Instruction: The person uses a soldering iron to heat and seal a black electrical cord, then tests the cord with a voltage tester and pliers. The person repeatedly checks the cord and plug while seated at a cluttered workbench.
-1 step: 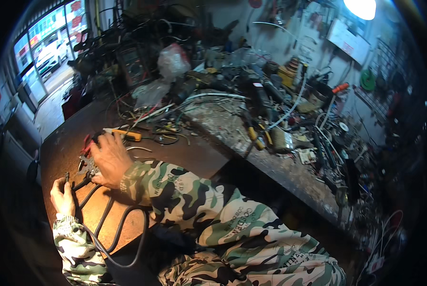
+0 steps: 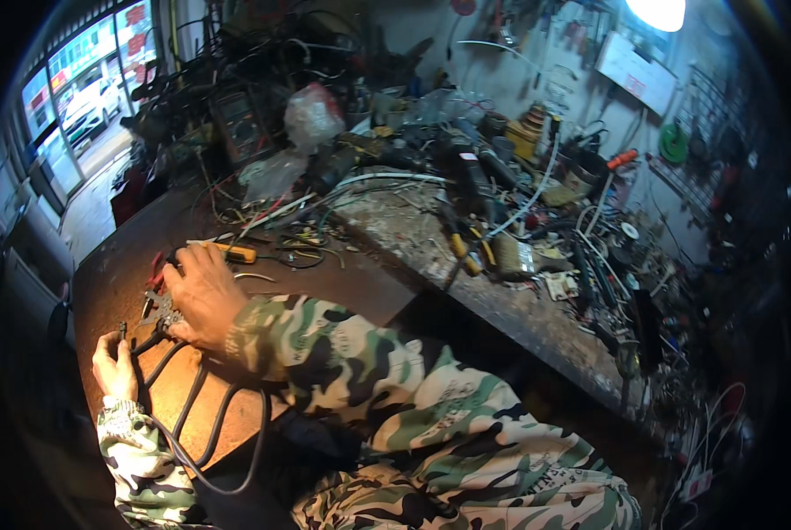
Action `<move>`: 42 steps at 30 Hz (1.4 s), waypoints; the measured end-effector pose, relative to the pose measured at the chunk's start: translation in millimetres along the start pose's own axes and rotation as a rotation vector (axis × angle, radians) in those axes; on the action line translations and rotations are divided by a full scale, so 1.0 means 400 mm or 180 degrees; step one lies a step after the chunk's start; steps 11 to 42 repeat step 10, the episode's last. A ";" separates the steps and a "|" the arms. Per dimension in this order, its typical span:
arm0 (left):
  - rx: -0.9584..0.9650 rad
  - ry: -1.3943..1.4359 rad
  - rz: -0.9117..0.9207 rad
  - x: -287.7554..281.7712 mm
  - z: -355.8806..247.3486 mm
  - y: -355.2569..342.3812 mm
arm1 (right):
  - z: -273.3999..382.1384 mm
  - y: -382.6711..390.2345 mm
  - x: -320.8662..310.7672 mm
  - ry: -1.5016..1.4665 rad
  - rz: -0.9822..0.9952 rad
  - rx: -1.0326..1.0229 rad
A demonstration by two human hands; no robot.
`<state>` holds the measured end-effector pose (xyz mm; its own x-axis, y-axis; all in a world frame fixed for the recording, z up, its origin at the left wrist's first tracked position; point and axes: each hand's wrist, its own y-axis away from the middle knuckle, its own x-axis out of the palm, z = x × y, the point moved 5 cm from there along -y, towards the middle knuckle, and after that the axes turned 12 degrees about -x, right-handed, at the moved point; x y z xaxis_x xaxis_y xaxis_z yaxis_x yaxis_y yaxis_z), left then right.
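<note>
My left hand (image 2: pixel 114 369) is at the left end of the wooden bench, with its thumb and fingers pinched on a short dark cable end (image 2: pixel 123 330). To its right, my right hand (image 2: pixel 204 296) curls over a grey metal plier-like tool with red handles (image 2: pixel 158 309); the palm hides part of it. A black cable (image 2: pixel 183 408) lies in several loops below both hands, one stretch running up to the tool's jaws. Just beyond the right fingertips rests a tool with a yellow-orange handle (image 2: pixel 239 254). A bent bare wire (image 2: pixel 256 277) lies beside it.
Loose wires (image 2: pixel 302 252) and a clear plastic bag (image 2: pixel 314 119) sit farther back. A raised worktop (image 2: pixel 386 216) on the right carries heaped tools, a brush (image 2: pixel 512 256) and yellow-handled pliers (image 2: pixel 464 252). A dark gap separates it from the bench. A lit lamp (image 2: pixel 658 11) hangs upper right.
The view has shifted very slightly, so the background sits a little farther left. Both hands keep nearly the same pose and grip.
</note>
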<state>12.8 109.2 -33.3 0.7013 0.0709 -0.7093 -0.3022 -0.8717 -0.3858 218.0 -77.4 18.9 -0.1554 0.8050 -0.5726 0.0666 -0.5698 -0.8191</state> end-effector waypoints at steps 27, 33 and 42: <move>0.0154 0.0148 0.0409 0.068 0.125 -0.023 | -0.122 0.289 -0.730 0.0889 0.2241 0.1381; 0.0154 0.0148 0.0409 0.068 0.125 -0.023 | -0.122 0.289 -0.730 0.0889 0.2241 0.1381; 0.0154 0.0148 0.0409 0.068 0.125 -0.023 | -0.122 0.289 -0.730 0.0889 0.2241 0.1381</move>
